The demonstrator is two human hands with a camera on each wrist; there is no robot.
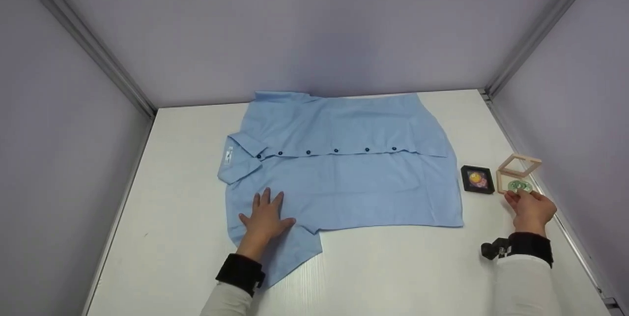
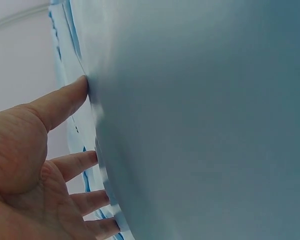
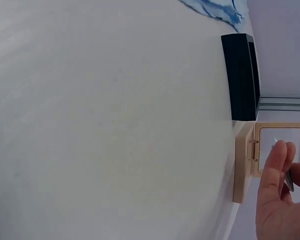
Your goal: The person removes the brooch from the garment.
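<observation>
A light blue button-up shirt [image 1: 354, 183] lies spread flat, collar to the left, its dark buttons in a row. My left hand [image 1: 266, 220] rests on the sleeve end with fingers spread; in the left wrist view the fingertips [image 2: 104, 198] touch the cloth. At the far right my right hand [image 1: 533, 209] pinches a round green patterned disc [image 1: 520, 186], whose thin edge shows between fingers and thumb in the right wrist view. The disc is at a small wooden frame box [image 1: 500, 182] with its lid [image 3: 280, 126] raised.
Left of the wooden box stands a small black frame box [image 1: 477, 180] with a colourful round thing inside. The white table [image 1: 172, 198] is bounded by grey panels [image 1: 334, 26] at the back and sides.
</observation>
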